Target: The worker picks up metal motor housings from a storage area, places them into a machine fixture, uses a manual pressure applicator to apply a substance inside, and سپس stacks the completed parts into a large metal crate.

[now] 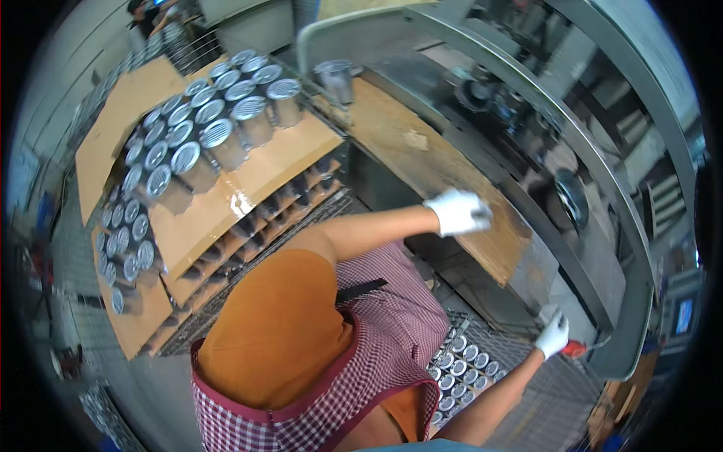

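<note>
My left hand [459, 212], in a white glove, is over a worn wooden board [422, 154] at the machine's front. Its fingers are blurred, so I cannot tell whether they are open or closed. Lower right, my right hand [553, 336], also gloved in white, is closed on a red-handled tool [574, 349] whose thin metal end points right, beside the machine frame's rounded corner. A metal cylinder [336, 80] stands at the board's far left end.
On the left, cardboard sheets [248, 177] carry rows of upright metal cylinders [188, 162], with more layers below. More round-topped pieces [463, 369] are in a wire basket by my right forearm. The grey machine frame [520, 71] curves along the right. Another person [147, 19] is far back left.
</note>
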Action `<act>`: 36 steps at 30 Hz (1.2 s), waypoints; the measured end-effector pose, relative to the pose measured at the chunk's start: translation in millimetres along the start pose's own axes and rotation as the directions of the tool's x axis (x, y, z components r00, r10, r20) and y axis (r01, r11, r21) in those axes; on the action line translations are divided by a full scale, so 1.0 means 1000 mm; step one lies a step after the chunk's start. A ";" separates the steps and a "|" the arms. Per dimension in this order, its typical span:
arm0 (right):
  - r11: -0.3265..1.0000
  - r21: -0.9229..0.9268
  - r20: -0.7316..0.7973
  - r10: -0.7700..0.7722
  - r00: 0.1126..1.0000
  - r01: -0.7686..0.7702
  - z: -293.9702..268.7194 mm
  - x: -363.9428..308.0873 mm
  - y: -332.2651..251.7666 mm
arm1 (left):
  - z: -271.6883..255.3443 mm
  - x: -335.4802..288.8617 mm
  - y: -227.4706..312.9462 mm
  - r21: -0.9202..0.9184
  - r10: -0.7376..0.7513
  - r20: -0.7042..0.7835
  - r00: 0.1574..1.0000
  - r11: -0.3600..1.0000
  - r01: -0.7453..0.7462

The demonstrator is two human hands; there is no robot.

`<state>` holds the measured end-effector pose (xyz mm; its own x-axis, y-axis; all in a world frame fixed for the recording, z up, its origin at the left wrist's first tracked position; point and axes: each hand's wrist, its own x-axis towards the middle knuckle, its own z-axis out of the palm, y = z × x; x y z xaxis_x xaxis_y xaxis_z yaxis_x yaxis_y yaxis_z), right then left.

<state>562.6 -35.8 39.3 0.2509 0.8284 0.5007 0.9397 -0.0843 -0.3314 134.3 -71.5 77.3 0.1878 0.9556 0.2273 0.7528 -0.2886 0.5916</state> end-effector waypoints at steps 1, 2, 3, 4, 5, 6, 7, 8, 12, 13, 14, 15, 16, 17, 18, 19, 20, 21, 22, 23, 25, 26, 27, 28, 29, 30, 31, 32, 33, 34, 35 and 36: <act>1.000 0.019 -0.012 0.009 1.000 -0.009 0.001 -0.002 0.004 | -0.023 -0.014 -0.026 -0.006 -0.084 -0.127 0.988 0.996 0.084; 0.999 0.032 -0.032 0.023 0.999 -0.022 0.003 -0.004 0.007 | -0.044 -0.029 -0.052 -0.019 -0.163 -0.249 0.955 0.986 0.164; 0.996 0.085 -0.032 0.021 0.999 -0.018 0.001 -0.004 0.007 | -0.074 -0.047 -0.066 0.036 -0.277 -0.311 0.909 0.952 0.302; 0.990 0.139 -0.009 0.029 1.000 -0.027 0.002 -0.003 0.007 | -0.101 -0.067 -0.078 0.079 -0.382 -0.380 0.842 0.894 0.441; 0.986 0.159 -0.005 0.057 0.998 -0.056 0.005 -0.001 0.010 | -0.116 -0.088 -0.099 0.052 -0.405 -0.496 0.768 0.869 0.492; 0.985 0.144 0.025 0.090 0.996 -0.092 0.006 0.002 0.012 | -0.129 -0.108 -0.118 0.019 -0.420 -0.603 0.678 0.842 0.539; 0.990 0.102 0.034 0.099 0.994 -0.102 0.004 -0.001 0.012 | -0.144 -0.127 -0.129 0.002 -0.452 -0.652 0.609 0.802 0.597; 0.993 0.062 0.043 0.099 0.994 -0.101 0.003 0.001 0.011 | -0.157 -0.146 -0.139 -0.025 -0.480 -0.701 0.527 0.755 0.655; 0.983 0.098 0.064 0.152 0.986 -0.157 0.001 0.000 0.017 | -0.199 -0.201 -0.167 0.192 -0.396 -0.819 0.415 0.492 0.849; 0.981 0.101 0.068 0.161 0.985 -0.167 0.000 0.001 0.014 | -0.210 -0.212 -0.178 0.204 -0.399 -0.828 0.394 0.439 0.875; 0.978 0.100 0.070 0.174 0.982 -0.181 -0.002 0.000 0.010 | -0.220 -0.220 -0.184 0.218 -0.402 -0.834 0.377 0.389 0.895; 0.979 0.098 0.069 0.171 0.983 -0.177 -0.002 0.000 0.008 | -0.227 -0.225 -0.188 0.244 -0.403 -0.838 0.368 0.327 0.913; 0.978 0.097 0.080 0.180 0.980 -0.187 -0.002 -0.001 0.008 | -0.238 -0.226 -0.182 0.272 -0.401 -0.842 0.362 0.263 0.925; 0.975 0.096 0.089 0.191 0.977 -0.200 -0.003 -0.002 0.008 | -0.247 -0.223 -0.183 0.284 -0.440 -0.816 0.375 0.259 0.923; 0.975 0.094 0.085 0.196 0.977 -0.203 -0.003 -0.003 0.009 | -0.250 -0.217 -0.189 0.286 -0.439 -0.815 0.379 0.264 0.921; 0.975 0.118 0.091 0.177 0.980 -0.187 -0.004 -0.004 0.007 | -0.252 -0.211 -0.194 0.400 -0.387 -0.785 0.483 0.278 0.873; 0.975 0.143 0.095 0.160 0.983 -0.173 -0.005 -0.004 0.005 | -0.254 -0.203 -0.198 0.509 -0.332 -0.742 0.582 0.286 0.812; 0.974 0.142 0.090 0.165 0.982 -0.177 -0.005 -0.004 0.002 | -0.255 -0.193 -0.201 0.565 -0.363 -0.696 0.619 0.256 0.785; 0.977 0.128 0.096 0.160 0.982 -0.172 -0.008 -0.005 0.000 | -0.258 -0.182 -0.200 0.568 -0.360 -0.691 0.627 0.265 0.779; 0.979 0.115 0.103 0.155 0.983 -0.166 -0.010 -0.007 -0.001 | -0.261 -0.171 -0.200 0.547 -0.528 -0.613 0.588 0.254 0.798; 0.977 0.132 0.096 0.153 0.984 -0.165 -0.005 -0.004 0.004 | -0.260 -0.166 -0.234 0.552 -0.633 -0.548 0.547 0.218 0.805; 0.975 0.149 0.093 0.150 0.984 -0.163 -0.004 -0.005 0.006 | -0.265 -0.163 -0.238 0.557 -0.628 -0.545 0.556 0.225 0.799; 0.977 0.143 0.078 0.149 0.986 -0.159 -0.004 -0.007 0.005 | -0.268 -0.161 -0.239 0.535 -0.676 -0.469 0.568 0.294 0.792; 0.975 0.144 0.072 0.161 0.984 -0.170 -0.002 -0.007 0.009 | -0.272 -0.157 -0.238 0.508 -0.713 -0.389 0.583 0.362 0.782; 0.979 0.136 0.059 0.147 0.987 -0.154 0.001 -0.005 0.013 | -0.273 -0.158 -0.235 0.498 -0.699 -0.390 0.599 0.387 0.776; 0.982 0.129 0.046 0.133 0.990 -0.137 0.003 -0.005 0.017 | -0.273 -0.160 -0.230 0.509 -0.711 -0.360 0.604 0.393 0.766; 0.980 0.135 0.046 0.140 0.989 -0.145 0.003 -0.004 0.013 | -0.271 -0.165 -0.230 0.475 -0.693 -0.394 0.604 0.409 0.779; 0.985 0.108 0.050 0.130 0.990 -0.135 -0.002 -0.003 0.007 | -0.266 -0.170 -0.229 0.443 -0.676 -0.422 0.605 0.429 0.788; 0.989 0.081 0.056 0.120 0.991 -0.124 -0.004 -0.003 0.002 | -0.264 -0.174 -0.226 0.432 -0.635 -0.452 0.627 0.459 0.776; 0.988 0.077 0.057 0.127 0.990 -0.131 -0.003 -0.004 0.002 | -0.265 -0.173 -0.215 0.437 -0.633 -0.447 0.632 0.462 0.772; 0.988 0.078 0.053 0.128 0.990 -0.132 -0.003 -0.004 0.004 | -0.268 -0.171 -0.201 0.378 -0.665 -0.439 0.604 0.473 0.795; 0.988 0.077 0.050 0.130 0.990 -0.133 -0.004 -0.004 0.004 | -0.268 -0.171 -0.194 0.318 -0.696 -0.429 0.576 0.480 0.817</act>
<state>566.4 -41.6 39.1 0.3586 0.8372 0.4129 0.8771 -0.1508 -0.4560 -212.9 -194.7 131.3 -0.6864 0.7254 0.0508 0.7157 0.6616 0.2237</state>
